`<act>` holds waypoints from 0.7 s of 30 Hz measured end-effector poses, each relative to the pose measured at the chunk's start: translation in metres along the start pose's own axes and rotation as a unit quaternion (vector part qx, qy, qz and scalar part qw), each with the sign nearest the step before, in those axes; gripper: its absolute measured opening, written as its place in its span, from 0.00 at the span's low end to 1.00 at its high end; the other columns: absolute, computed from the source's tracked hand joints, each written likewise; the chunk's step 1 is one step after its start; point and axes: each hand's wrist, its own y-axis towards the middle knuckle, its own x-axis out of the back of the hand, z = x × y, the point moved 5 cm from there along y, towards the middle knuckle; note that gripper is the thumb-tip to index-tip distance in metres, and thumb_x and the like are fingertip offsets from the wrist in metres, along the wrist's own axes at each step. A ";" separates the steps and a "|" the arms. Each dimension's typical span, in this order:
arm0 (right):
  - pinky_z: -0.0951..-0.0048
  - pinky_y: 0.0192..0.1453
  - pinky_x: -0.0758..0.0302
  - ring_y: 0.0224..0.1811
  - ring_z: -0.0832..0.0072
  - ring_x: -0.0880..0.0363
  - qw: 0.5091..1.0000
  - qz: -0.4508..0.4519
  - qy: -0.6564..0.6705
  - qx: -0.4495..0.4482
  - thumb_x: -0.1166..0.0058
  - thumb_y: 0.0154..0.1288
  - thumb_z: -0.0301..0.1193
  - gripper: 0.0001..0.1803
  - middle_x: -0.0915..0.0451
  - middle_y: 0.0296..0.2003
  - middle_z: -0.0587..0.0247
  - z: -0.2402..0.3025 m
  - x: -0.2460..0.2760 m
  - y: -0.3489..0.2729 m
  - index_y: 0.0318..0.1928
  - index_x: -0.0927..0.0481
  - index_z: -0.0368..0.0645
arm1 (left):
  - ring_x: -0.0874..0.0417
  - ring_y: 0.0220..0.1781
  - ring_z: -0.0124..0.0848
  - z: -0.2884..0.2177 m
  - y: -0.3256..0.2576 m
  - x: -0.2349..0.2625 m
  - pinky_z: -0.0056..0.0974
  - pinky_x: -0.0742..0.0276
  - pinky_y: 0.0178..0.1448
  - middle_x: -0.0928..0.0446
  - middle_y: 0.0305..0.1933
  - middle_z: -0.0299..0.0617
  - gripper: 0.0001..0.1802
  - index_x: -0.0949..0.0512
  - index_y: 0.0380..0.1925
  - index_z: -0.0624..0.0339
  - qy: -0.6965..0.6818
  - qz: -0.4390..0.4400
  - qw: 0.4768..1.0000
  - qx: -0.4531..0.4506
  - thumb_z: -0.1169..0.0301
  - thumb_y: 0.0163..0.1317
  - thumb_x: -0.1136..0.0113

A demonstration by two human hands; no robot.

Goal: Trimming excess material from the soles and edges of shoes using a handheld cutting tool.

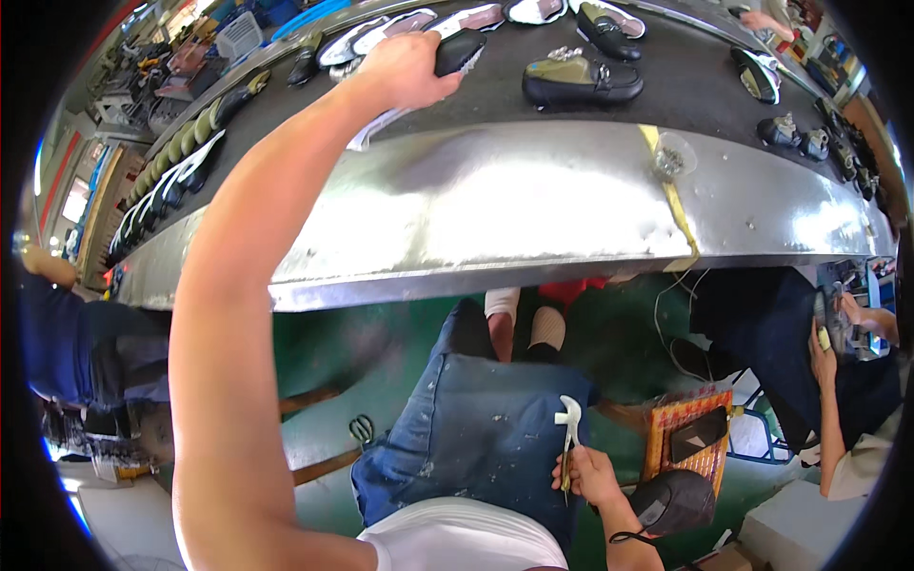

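Note:
My left hand [411,72] reaches far out over the dark conveyor belt, its fingers closed round a black shoe [461,52]. Part of that shoe is hidden by the hand. Low over my lap, my right hand [592,474] grips a small hammer [569,419], head up. A thin yellowish length shows by its fingers; I cannot make out whether it is the handle or a second tool. Right of my left hand, a black shoe with an olive upper part [583,80] sits on the belt near the metal edge.
A broad metal rim [457,200] borders the belt, with a clear round dish [674,155] on it. More shoes [181,143] line the belt at left. Scissors [361,428] lie left of my lap. A dark phone [698,433] rests at right, where a co-worker's hands [824,354] are busy.

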 end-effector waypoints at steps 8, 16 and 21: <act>0.76 0.23 0.28 0.28 0.65 0.15 1.000 -0.013 0.018 0.022 0.65 0.77 0.52 0.31 0.17 0.30 0.54 0.022 0.011 0.010 0.44 0.24 0.32 | 0.32 0.70 0.49 -0.011 0.081 -0.138 0.70 0.42 0.66 0.31 0.68 0.44 0.34 0.34 0.67 0.51 0.069 0.075 0.993 -0.055 0.48 0.65 0.46; 0.76 0.23 0.28 0.22 0.73 0.21 0.991 -0.107 0.047 -0.059 0.54 0.73 0.54 0.29 0.19 0.25 0.59 0.078 0.010 0.017 0.40 0.22 0.36 | 0.18 0.54 0.48 0.174 0.069 -0.152 0.46 0.23 0.59 0.17 0.49 0.50 0.24 0.21 0.54 0.53 -0.222 -0.205 0.915 0.269 0.52 0.64 0.47; 0.71 0.29 0.24 0.25 0.70 0.21 0.992 -0.062 0.095 -0.054 0.52 0.72 0.52 0.27 0.19 0.27 0.58 0.091 0.022 0.032 0.41 0.22 0.36 | 0.38 0.73 0.54 0.307 0.045 -0.220 0.47 0.40 0.74 0.28 0.64 0.59 0.23 0.15 0.44 0.56 -0.148 -0.165 0.896 0.385 0.51 0.60 0.46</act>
